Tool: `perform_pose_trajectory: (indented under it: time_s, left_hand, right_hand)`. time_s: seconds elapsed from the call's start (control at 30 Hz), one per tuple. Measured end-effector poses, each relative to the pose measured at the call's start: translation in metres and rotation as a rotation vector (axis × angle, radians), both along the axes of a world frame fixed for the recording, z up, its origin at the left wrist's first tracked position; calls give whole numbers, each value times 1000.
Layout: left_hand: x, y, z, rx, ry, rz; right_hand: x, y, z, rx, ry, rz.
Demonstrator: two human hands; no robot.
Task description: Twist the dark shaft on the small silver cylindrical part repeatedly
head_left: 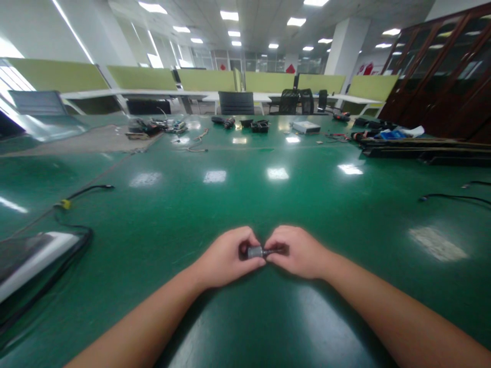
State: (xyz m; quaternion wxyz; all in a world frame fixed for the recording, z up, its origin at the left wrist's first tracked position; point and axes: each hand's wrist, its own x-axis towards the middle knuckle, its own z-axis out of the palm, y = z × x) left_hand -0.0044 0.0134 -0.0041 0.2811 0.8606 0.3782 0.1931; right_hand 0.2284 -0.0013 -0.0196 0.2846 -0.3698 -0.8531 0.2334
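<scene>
Between my hands, low over the green table, is a small grey cylinder [254, 252] with a thin dark shaft sticking out to the right. Its exact kind is too small and blurred to tell. My left hand [226, 258] is closed around the cylinder's left end, thumb along the near side. At the shaft, my right hand [299, 251] is pinched closed, with its fingers hiding the tip. The two hands nearly meet at the fingertips.
The glossy green table [184, 204] reflects ceiling lights. At left lie a white-edged device [49, 250] and a black cable [90, 189]; at right, another black cable [452, 196]. Loose electronic parts [157, 126], a silver box [306, 127] and dark panels [418, 149] sit farther back.
</scene>
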Motion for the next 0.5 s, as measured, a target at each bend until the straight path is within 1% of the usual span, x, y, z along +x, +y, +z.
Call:
perform_pose_trajectory:
  time_s: [0.17, 0.5]
  left_hand:
    - [0, 0, -1, 16, -3, -2]
    - [-1, 1, -1, 35, -17, -34]
  right_hand:
    - [0, 1, 0, 36, -37, 19]
    - [0, 0, 2, 22, -35, 37]
